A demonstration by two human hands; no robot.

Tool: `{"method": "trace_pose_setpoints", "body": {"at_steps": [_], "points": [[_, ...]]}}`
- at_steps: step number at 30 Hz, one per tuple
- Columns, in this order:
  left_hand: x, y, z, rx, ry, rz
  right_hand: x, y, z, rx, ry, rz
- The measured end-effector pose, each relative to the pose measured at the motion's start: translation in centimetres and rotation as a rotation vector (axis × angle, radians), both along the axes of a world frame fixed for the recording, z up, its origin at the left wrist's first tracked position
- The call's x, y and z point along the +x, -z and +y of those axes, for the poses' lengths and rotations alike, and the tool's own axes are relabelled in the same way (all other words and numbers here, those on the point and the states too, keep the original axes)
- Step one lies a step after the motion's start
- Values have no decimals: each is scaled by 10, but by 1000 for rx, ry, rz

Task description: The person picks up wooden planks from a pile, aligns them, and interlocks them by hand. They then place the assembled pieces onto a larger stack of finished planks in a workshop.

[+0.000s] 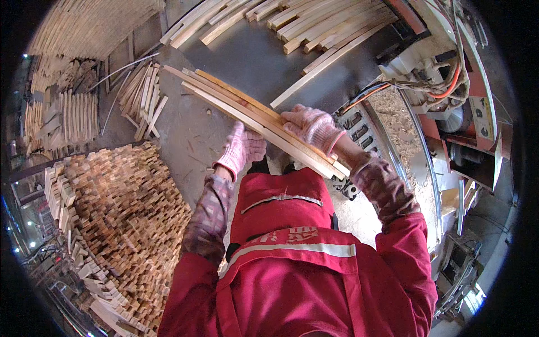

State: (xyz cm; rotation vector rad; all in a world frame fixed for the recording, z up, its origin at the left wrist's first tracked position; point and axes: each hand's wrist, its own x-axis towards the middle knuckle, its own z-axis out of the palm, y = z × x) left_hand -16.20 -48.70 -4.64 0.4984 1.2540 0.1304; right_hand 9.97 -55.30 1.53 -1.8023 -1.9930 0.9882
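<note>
A bundle of several long wooden strips (236,101) slants across in front of me, its right end close to my apron. The strip on the far side is more orange; the nearest one is pale. My right hand (311,126), in a pinkish knit glove, grips the bundle toward its right end. Just below the bundle's near edge is my left hand (244,147), gloved alike, with the thumb raised apart from the fingers. Whether its fingertips touch the wood from below cannot be made out.
More wooden strips (332,25) lie on a dark metal tabletop (236,59) ahead. A large stack of cut wood (130,219) stands at my left, with a loose pile of strips (145,101) beyond it. Machinery with cables (450,80) and wood shavings (396,122) are at right.
</note>
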Motion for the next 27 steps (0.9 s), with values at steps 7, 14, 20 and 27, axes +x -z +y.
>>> {"method": "trace_pose_setpoints", "body": {"at_steps": [7, 14, 20, 27], "points": [[14, -31, 15, 175, 99, 139, -12, 1, 6, -115, 57, 86], [15, -29, 39, 153, 269, 230, 0, 33, 23, -227, -46, 123], [34, -48, 40, 207, 289, 425, -10, 5, 27, -144, 2, 3], [28, -39, 48, 147, 399, 451, -5, 22, 37, -320, 15, 120]]}}
